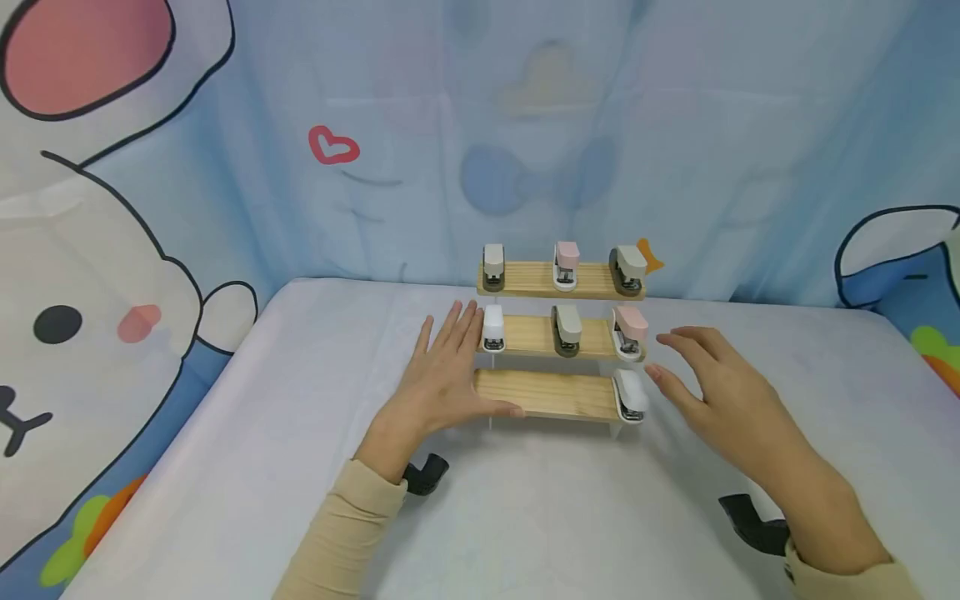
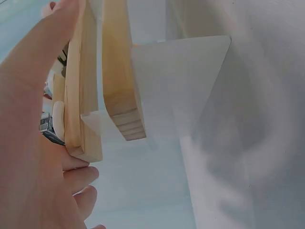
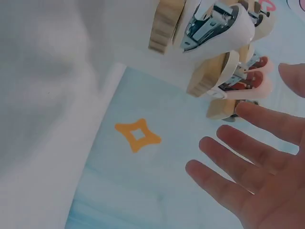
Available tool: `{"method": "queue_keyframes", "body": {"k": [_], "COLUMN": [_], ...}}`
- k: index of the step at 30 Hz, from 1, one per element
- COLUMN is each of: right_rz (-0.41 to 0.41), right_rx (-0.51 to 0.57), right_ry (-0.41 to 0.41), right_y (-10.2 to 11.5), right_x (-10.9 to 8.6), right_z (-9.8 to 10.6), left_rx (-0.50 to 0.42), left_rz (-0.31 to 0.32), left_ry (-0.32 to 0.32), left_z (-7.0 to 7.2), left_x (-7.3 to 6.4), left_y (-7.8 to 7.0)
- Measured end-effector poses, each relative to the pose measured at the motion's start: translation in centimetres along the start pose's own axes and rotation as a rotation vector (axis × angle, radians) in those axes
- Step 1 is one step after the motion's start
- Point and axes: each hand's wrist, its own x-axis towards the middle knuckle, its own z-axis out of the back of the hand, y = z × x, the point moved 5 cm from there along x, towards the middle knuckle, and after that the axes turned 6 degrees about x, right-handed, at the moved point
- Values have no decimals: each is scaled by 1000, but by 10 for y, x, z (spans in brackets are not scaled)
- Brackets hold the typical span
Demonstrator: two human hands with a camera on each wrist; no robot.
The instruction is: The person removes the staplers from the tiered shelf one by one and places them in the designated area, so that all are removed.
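Observation:
A stepped stand of three wooden shelves holds several small staplers. On the bottom shelf [image 1: 551,394] sits one white stapler [image 1: 632,396] at the right end. The middle shelf [image 1: 527,335] bears a white stapler [image 1: 493,328], a grey one [image 1: 567,330] and a pink one [image 1: 630,332]. Up top are two pale grey staplers and a pink stapler [image 1: 566,265] between them. My left hand [image 1: 442,379] is at the stand's left end, fingers straight, thumb over the bottom shelf's front; contact is unclear. My right hand [image 1: 723,400], fingers apart, hovers off the right end, holding nothing.
Translucent side panels [image 2: 176,81] carry the shelves. The stand is on a white-covered table [image 1: 525,517] near its back edge. Behind hangs a light blue curtain [image 1: 420,83] with cartoon prints. Black wrist-camera mounts [image 1: 753,525] are beside both wrists.

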Motion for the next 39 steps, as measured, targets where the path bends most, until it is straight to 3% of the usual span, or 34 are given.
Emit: {"method": "queue_keyframes", "body": {"k": [9,17,31,39], "right_rz": [151,260,233,166], "right_rx": [19,-20,-56,-95], "right_ry": [-168,-199,-192,-116], "right_y": [22,35,43,41], "right_x": [-7,-7,-9,-9], "right_z": [4,-9,-21,-32], "left_rx": [33,57,44,35], "left_rz": [12,29,24,21], "left_ry": [7,-1,7,2], "left_z": [-3,0,-1,-2], "left_x": [2,2,0,1], "left_y": [-1,-1,-3,-3]}}
